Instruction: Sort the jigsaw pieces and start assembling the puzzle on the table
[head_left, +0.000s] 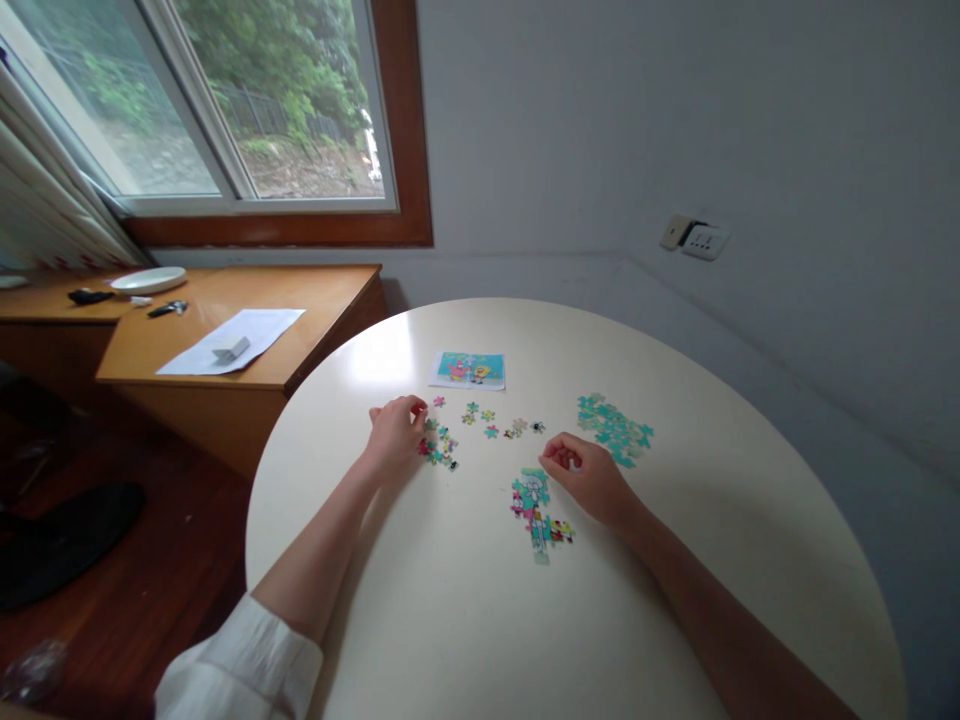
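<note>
On a round cream table (465,620) lie jigsaw pieces. My left hand (395,432) rests on the table with fingers curled, its fingertips touching a small cluster of colourful pieces (439,448). My right hand (587,474) is curled in a pinch just above a partly joined strip of puzzle (538,510); what it pinches is too small to name. A heap of teal pieces (615,428) lies to the right of that hand. Several loose pieces (491,422) are scattered between the hands. A cartoon reference picture (468,369) lies further back.
A wooden desk (315,300) stands to the left under the window, bearing a paper sheet (240,338), a white plate (148,280) and small dark items. A wall socket (696,238) is at the right. Dark wooden floor lies at the left.
</note>
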